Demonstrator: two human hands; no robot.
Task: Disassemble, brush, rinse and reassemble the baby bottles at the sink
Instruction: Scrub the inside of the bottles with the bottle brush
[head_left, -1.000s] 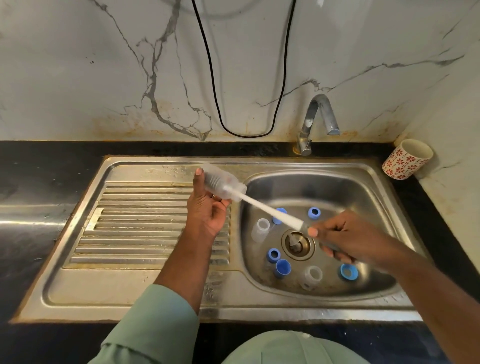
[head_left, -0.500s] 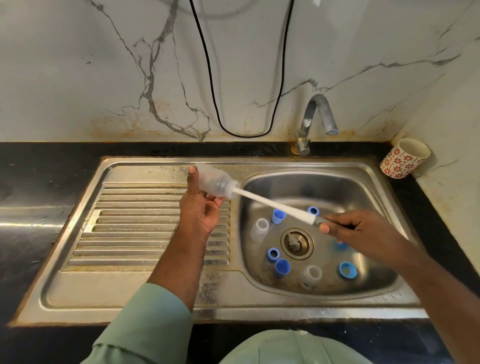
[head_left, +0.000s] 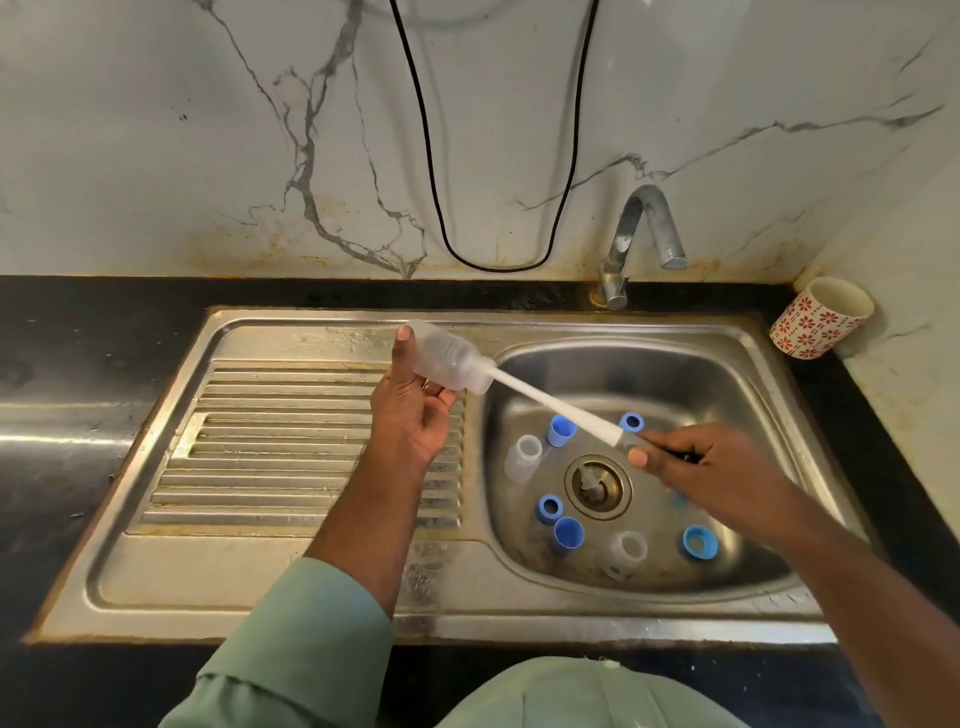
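Head view shows me midway through the brushing stage. My left hand (head_left: 415, 415), at the centre of the frame over the seam between drainboard and basin, grips a clear baby bottle (head_left: 449, 358) lying tilted, its mouth pointing toward the lower right. My right hand (head_left: 696, 467), right of centre above the basin, is closed round the dark handle of a bottle brush (head_left: 550, 400), whose white shaft runs up and left into the bottle mouth; the bristle head seems to be inside the bottle body, though the plastic blurs it. As for progress, I judge disassembly done: loose parts lie scattered on the floor of the sink (head_left: 649, 364) around the drain (head_left: 597, 486). I count blue caps or rings (head_left: 561, 430) at upper centre of the basin, more blue pieces (head_left: 567, 534) just below left of the drain, one blue ring (head_left: 700, 543) at lower right, and two clear pieces (head_left: 523, 457) that may be smaller bottles or covers; I cannot tell which. The faucet (head_left: 644, 234) at the upper right shows no water running, so rinsing looks not yet begun, and nothing is reassembled. Left to do, by my reckoning: finish this bottle, brush the remaining pieces, rinse everything, screw it all together. A red-patterned cup (head_left: 818, 319) lies tipped on the dark bench (head_left: 78, 364) at far right.
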